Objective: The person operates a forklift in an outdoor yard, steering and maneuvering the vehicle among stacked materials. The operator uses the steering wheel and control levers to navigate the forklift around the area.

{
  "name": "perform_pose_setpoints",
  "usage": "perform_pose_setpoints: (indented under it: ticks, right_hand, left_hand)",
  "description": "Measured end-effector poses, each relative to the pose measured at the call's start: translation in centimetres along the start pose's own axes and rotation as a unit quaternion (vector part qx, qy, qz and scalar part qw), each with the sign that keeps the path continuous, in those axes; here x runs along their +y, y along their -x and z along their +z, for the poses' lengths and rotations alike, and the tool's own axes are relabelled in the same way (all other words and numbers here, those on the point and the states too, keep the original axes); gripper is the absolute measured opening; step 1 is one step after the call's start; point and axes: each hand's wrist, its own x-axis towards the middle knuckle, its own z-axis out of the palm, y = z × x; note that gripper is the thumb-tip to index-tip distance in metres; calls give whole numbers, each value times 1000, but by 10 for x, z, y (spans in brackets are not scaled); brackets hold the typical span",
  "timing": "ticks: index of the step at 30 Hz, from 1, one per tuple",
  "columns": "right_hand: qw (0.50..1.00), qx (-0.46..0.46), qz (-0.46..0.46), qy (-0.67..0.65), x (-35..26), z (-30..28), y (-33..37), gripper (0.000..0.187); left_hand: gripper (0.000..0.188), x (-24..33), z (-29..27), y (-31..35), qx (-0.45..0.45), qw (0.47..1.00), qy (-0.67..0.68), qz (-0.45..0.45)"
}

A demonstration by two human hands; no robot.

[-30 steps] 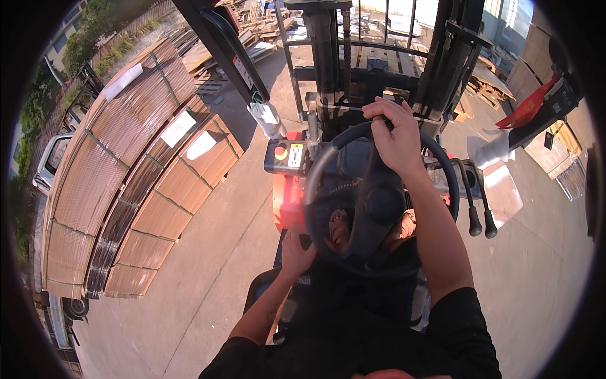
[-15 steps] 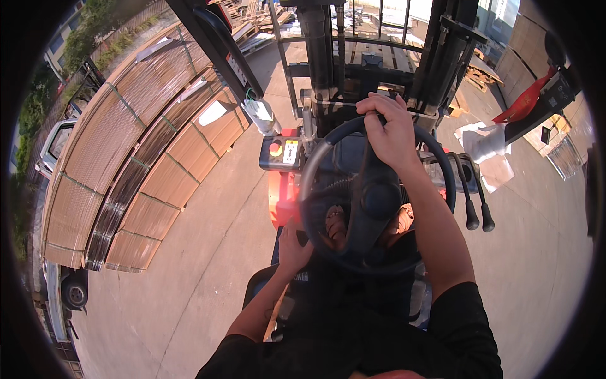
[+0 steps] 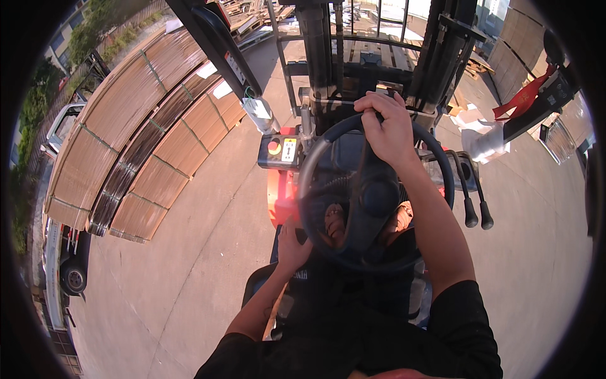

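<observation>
Here's the steering wheel (image 3: 377, 196), centre stage right in front of the driver's body, and steering the forklift looks to be the step in hand. The right hand (image 3: 386, 123) sits up at the top of the rim, fingers curled down over it, wrapped and gripping. Down low on the left, the left hand (image 3: 293, 246) rests beside a small dark knob; whether its fingers close on that knob, I cannot tell. As I judge it, the next move calls for a steady grip up top and close watch on the load to the left.

Just off the rim, the control box (image 3: 288, 151) shows its red button; across on the right, two black-knobbed levers (image 3: 478, 216) stand with neither hand on them. Ahead rises the mast (image 3: 315, 50), with wooden pallets (image 3: 249, 28) beyond. A red cloth (image 3: 527, 98) hangs on the right post.

And the change from half a second ago! The strapped cardboard stack (image 3: 145, 120) slides up the view, its near end higher now, and the parked vehicle's tyre (image 3: 73, 278) climbs too. That suggests the forklift is backing or swinging. Both hands hold their places.
</observation>
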Motion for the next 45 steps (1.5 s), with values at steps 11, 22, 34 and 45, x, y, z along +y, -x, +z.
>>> perform_pose_setpoints:
  ticks: [11,22,34,45]
  right_hand:
    - [1000,-27,15,5,174,80,-246,11]
    - [997,-70,-2,-22,385,175,-320,11]
    - [965,-247,39,-72,24,117,-109,17]
    - [989,-7,120,82,187,-197,-164,21]
  left_hand:
    - [89,72,-10,-298,25,1000,-13,12]
    - [89,91,130,-531,17,1000,-16,-3]
    - [92,41,-90,-375,20,998,-36,-47]
    - [99,222,23,-345,-1,1000,-21,-22]
